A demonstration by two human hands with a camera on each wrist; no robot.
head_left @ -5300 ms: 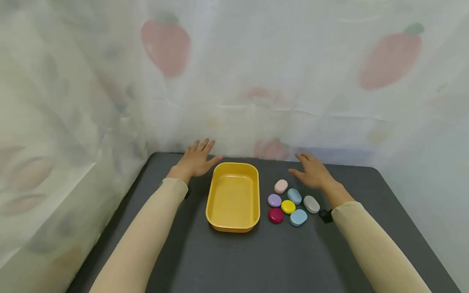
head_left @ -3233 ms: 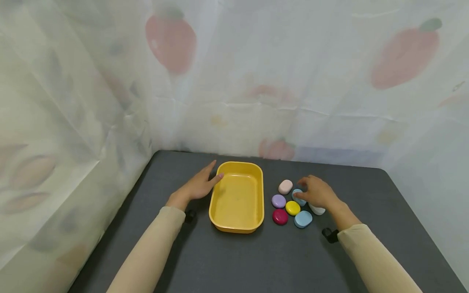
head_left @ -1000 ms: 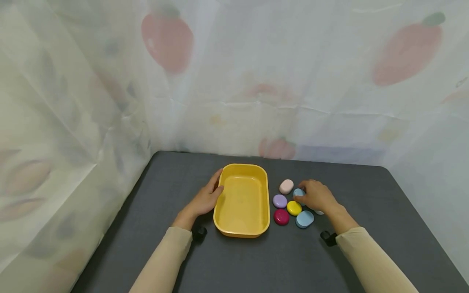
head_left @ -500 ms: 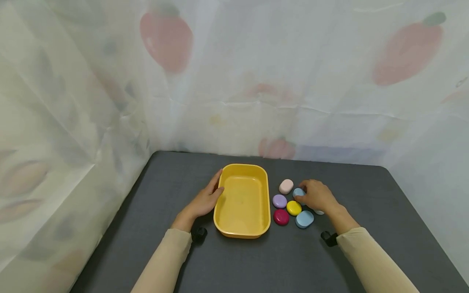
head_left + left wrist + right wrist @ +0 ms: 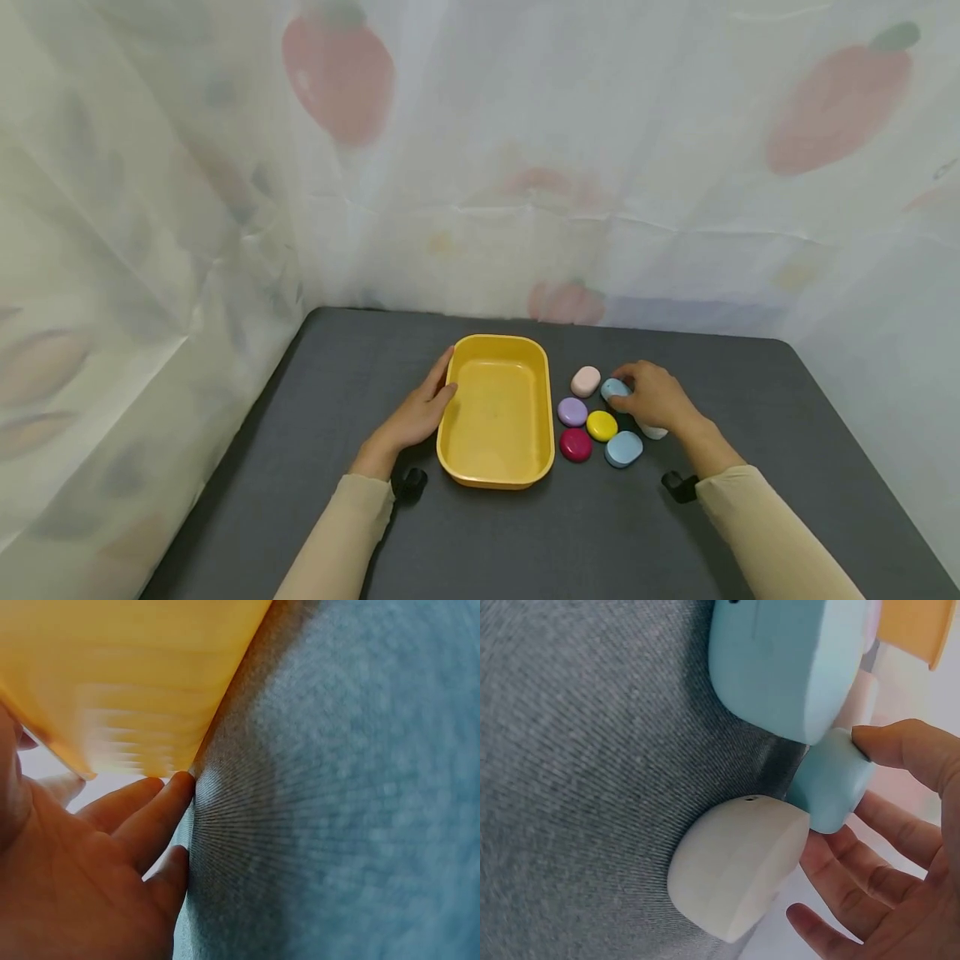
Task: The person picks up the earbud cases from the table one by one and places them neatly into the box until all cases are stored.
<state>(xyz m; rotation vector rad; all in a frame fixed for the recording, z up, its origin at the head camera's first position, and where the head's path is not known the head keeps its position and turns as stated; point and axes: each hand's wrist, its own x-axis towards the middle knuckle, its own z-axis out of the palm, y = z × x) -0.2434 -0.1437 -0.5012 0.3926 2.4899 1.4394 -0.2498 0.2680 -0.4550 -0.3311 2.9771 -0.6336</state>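
My left hand [image 5: 416,412] grips the left side of a yellow rectangular tray [image 5: 495,482], thumb at the rim and fingers along the outer wall. In the left wrist view, the fingers [image 5: 150,821] reach down beside the tray wall [image 5: 150,667] near the table. My right hand [image 5: 656,396] pinches a light blue pebble-shaped piece [image 5: 832,780] between thumb and fingers. Under that hand sits a whitish pebble-shaped piece [image 5: 735,862], partly hidden in the head view. A second light blue piece [image 5: 623,449] lies nearer the front.
Left of the right hand lie a pale pink piece [image 5: 586,382], a purple one [image 5: 572,412], a yellow one [image 5: 602,426] and a dark red one [image 5: 576,445]. The dark grey table [image 5: 480,550] meets a fruit-patterned curtain [image 5: 480,167] at the back and left.
Over the earlier frames, my left hand came down onto the tray, which shifted slightly right. My right hand closed on the light blue piece and has just moved slightly back with it.
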